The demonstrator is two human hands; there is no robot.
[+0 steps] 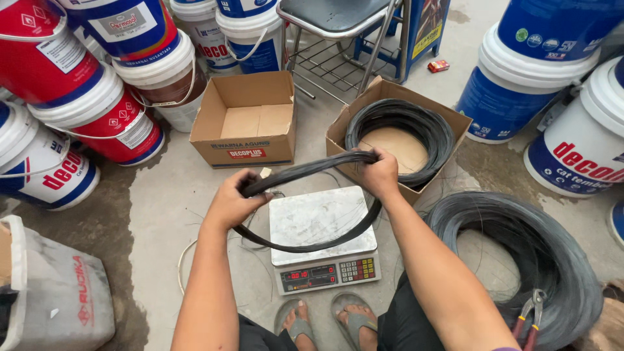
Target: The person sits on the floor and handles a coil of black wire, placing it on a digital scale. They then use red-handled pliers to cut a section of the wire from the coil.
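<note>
Wire coil [312,170], black: gripped by left hand [233,201] and right hand [380,174], fists closed. Held above digital scale [320,227]; larger wire bundle [526,253] on floor, right.

Bare concrete floor [162,188], damp patches at left and right. Directly on it: digital scale [322,237] at centre; empty cardboard box [247,120] behind it; second box [396,140] beside that, holding a wire coil. Large dark wire coil [520,260] lies at right, red-handled pliers [530,318] resting on it. Paint buckets [97,117] stacked left, more buckets [520,91] right. Grey sack [62,292] near left. Metal chair [338,26] at back.
</note>
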